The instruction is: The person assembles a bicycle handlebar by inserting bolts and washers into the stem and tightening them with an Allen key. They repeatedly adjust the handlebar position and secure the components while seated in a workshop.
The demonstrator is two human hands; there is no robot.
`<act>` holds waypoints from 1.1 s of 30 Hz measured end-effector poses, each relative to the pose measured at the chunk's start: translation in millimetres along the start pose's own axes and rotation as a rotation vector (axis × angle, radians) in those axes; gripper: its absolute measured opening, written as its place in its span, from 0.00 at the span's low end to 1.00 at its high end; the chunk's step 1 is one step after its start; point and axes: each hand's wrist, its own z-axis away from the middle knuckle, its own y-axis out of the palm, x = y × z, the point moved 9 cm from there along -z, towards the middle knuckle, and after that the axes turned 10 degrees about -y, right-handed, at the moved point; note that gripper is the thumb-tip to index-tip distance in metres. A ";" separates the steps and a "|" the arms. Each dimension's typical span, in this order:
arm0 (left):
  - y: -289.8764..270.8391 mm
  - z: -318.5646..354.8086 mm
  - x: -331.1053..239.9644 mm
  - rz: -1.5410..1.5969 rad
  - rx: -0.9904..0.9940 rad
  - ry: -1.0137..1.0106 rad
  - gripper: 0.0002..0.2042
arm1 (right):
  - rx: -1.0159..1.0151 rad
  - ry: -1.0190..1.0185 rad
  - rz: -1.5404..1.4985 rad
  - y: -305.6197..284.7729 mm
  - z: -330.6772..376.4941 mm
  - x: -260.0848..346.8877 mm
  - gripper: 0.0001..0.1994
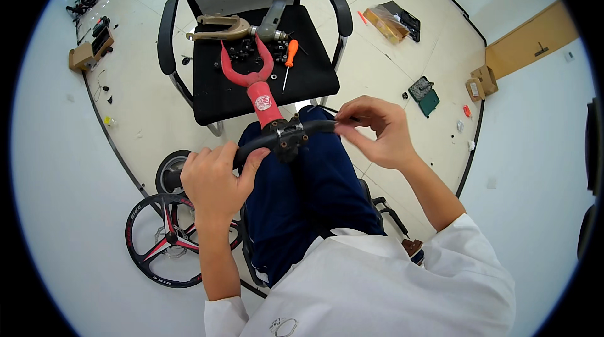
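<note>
A black handlebar (255, 147) lies across my lap, clamped in a black bolted stem (289, 136) on a red bicycle fork (263, 101). The fork's prongs reach forward onto the chair seat. My left hand (217, 180) is wrapped round the bar's left part, its thumb along the near side. At the bar's right part, my right hand (377, 132) has thumb and fingers pinched together, slightly blurred. A thin dark rod (324, 109) shows beside those fingertips; whether they also hold it is unclear. The bar's far right end is hidden or cut off by this hand.
Ahead stands a black office chair (207, 101) bearing a tan fork (223, 27), a grey frame part (272, 19), an orange screwdriver (290, 54) and small black parts. Spoked wheels (145, 249) lean at left. A green case (428, 101) and cartons (483, 82) lie on the right floor.
</note>
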 end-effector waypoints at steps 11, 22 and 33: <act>-1.0 1.7 -2.2 -0.003 0.010 -0.004 0.27 | -0.249 0.078 -0.073 -23.1 -9.5 38.2 0.07; -3.1 4.6 -1.0 0.008 0.013 -0.010 0.27 | -0.412 0.385 -0.652 -3.4 -15.0 -37.8 0.11; -2.7 4.4 -1.4 -0.003 0.021 -0.021 0.28 | -0.570 0.484 -0.858 3.0 18.1 -70.2 0.11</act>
